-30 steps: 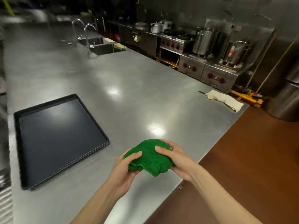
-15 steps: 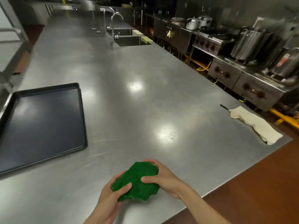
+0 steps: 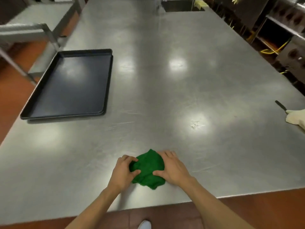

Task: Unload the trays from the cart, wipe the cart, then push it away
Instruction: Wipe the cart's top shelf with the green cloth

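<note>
A bunched green cloth (image 3: 148,169) lies on the steel table (image 3: 181,96) near its front edge. My left hand (image 3: 123,172) grips the cloth's left side, thumb and fingers pinching the fabric. My right hand (image 3: 171,167) presses on its right side with the thumb on top. Dark trays (image 3: 71,85), stacked and empty on top, rest on the table's left part. Beyond the table's left edge stands a steel cart (image 3: 31,32), of which only the frame and top show.
A cream cloth (image 3: 297,119) with a black handle (image 3: 280,105) beside it lies at the table's right edge. A sink (image 3: 179,4) sits at the far end. Stoves (image 3: 292,52) line the right side. Red floor shows in front and at left.
My hands have lowered the green cloth from the air onto the table. My view has swung left and down, so the trays and cart now show at left.
</note>
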